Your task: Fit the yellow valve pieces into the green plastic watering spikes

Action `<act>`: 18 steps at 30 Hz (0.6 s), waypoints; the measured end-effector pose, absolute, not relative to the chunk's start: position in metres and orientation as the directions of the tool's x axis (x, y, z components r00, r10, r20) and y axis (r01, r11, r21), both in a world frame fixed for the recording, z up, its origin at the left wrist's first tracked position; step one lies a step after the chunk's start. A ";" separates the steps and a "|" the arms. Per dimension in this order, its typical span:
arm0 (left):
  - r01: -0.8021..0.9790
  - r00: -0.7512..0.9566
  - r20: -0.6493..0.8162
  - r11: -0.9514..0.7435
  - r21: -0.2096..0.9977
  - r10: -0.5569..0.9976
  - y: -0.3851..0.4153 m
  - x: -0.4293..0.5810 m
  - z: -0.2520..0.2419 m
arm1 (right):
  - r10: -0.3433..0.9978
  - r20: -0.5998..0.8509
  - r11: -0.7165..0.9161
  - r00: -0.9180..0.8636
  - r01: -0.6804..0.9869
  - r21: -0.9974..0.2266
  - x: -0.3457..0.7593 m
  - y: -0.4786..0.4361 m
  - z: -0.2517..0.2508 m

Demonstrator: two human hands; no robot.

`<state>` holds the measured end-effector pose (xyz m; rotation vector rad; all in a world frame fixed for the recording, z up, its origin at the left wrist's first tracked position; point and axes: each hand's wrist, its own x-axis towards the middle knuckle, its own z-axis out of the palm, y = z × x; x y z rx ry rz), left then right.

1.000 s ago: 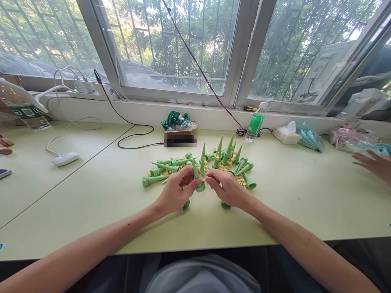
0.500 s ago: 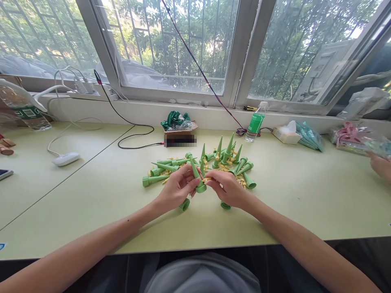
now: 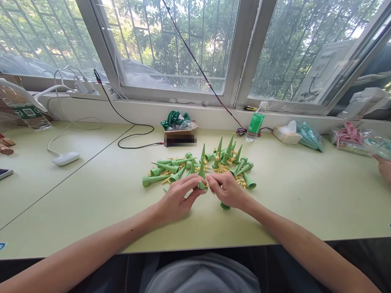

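My left hand [image 3: 180, 195] is closed around a green plastic plant-watering spike [image 3: 201, 185], whose wide end shows between thumb and fingers. My fingers hide most of its length. Against it, my right hand [image 3: 227, 189] pinches a small yellow plastic valve [image 3: 208, 185], only a sliver of which shows. Just beyond my hands lies a pile of similar spikes [image 3: 155, 179] and loose yellow valves [image 3: 222, 170]. Several spikes stand point-up, including a tall one [image 3: 228, 151]. Under my right hand a green threaded piece [image 3: 225, 206] pokes out, partly covered.
Behind the pile sit a small cardboard box [image 3: 180, 132] with green plastic wrap and a water bottle [image 3: 255, 123]. A tissue box [image 3: 287, 135] and bagged items [image 3: 351, 138] stand at right, by another person's hand [image 3: 384, 169]. A white mouse-like device [image 3: 66, 159] lies left.
My left hand has turned the spike, so its wide end now faces me and its shaft is hidden. My right hand has stayed close against it, its fingers more curled.
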<state>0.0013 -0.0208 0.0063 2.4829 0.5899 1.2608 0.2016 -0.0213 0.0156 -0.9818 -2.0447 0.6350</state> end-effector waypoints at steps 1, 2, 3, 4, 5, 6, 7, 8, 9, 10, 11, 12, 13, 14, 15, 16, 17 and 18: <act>0.206 0.547 0.725 -0.906 0.370 0.420 -0.020 0.001 0.007 | 0.815 0.415 0.568 -0.404 0.422 -0.706 0.201 -0.021 0.016; 0.186 0.559 0.744 -0.930 0.318 0.366 -0.020 0.001 0.007 | 0.823 0.405 0.556 -0.399 0.413 -0.721 0.201 -0.022 0.016; 0.171 0.567 0.757 -0.945 0.280 0.326 -0.019 0.001 0.008 | 0.830 0.393 0.541 -0.396 0.401 -0.739 0.200 -0.022 0.017; 0.162 0.568 0.766 -0.954 0.252 0.299 -0.019 0.001 0.008 | 0.837 0.381 0.526 -0.393 0.385 -0.758 0.200 -0.022 0.017; 0.160 0.567 0.773 -0.959 0.234 0.283 -0.018 0.001 0.008 | 0.843 0.370 0.511 -0.391 0.367 -0.777 0.200 -0.022 0.018; 0.162 0.565 0.777 -0.961 0.225 0.277 -0.018 0.001 0.008 | 0.849 0.359 0.496 -0.389 0.348 -0.796 0.199 -0.023 0.019; 0.168 0.563 0.778 -0.961 0.222 0.278 -0.017 0.000 0.008 | 0.855 0.348 0.479 -0.384 0.330 -0.814 0.199 -0.023 0.019; 0.177 0.559 0.779 -0.959 0.222 0.284 -0.017 0.000 0.008 | 0.863 0.337 0.461 -0.377 0.312 -0.831 0.198 -0.023 0.019; 0.189 0.555 0.779 -0.956 0.225 0.293 -0.017 0.000 0.008 | 0.870 0.325 0.442 -0.371 0.295 -0.847 0.198 -0.022 0.019; 0.201 0.550 0.780 -0.953 0.226 0.300 -0.017 0.000 0.008 | 0.878 0.309 0.420 -0.366 0.278 -0.864 0.198 -0.022 0.019; 0.214 0.543 0.781 -0.951 0.224 0.307 -0.016 0.000 0.009 | 0.884 0.291 0.397 -0.365 0.259 -0.881 0.198 -0.021 0.018; 0.226 0.537 0.785 -0.949 0.221 0.311 -0.016 0.000 0.009 | 0.890 0.271 0.371 -0.366 0.237 -0.898 0.198 -0.021 0.018; 0.237 0.530 0.788 -0.947 0.217 0.313 -0.016 0.000 0.010 | 0.894 0.249 0.342 -0.372 0.211 -0.916 0.198 -0.020 0.017; 0.245 0.525 0.790 -0.945 0.215 0.316 -0.015 0.000 0.010 | 0.898 0.225 0.311 -0.378 0.183 -0.933 0.198 -0.019 0.016; 0.249 0.522 0.792 -0.944 0.214 0.317 -0.015 0.000 0.010 | 0.900 0.202 0.278 -0.385 0.152 -0.949 0.198 -0.019 0.016; 0.250 0.520 0.794 -0.945 0.213 0.316 -0.014 0.000 0.011 | 0.902 0.181 0.246 -0.391 0.120 -0.962 0.198 -0.018 0.016; 0.247 0.519 0.795 -0.946 0.212 0.313 -0.014 0.000 0.011 | 0.902 0.163 0.216 -0.399 0.092 -0.972 0.198 -0.018 0.016; 0.243 0.518 0.798 -0.948 0.207 0.308 -0.014 0.000 0.011 | 0.902 0.147 0.192 -0.407 0.070 -0.979 0.198 -0.018 0.016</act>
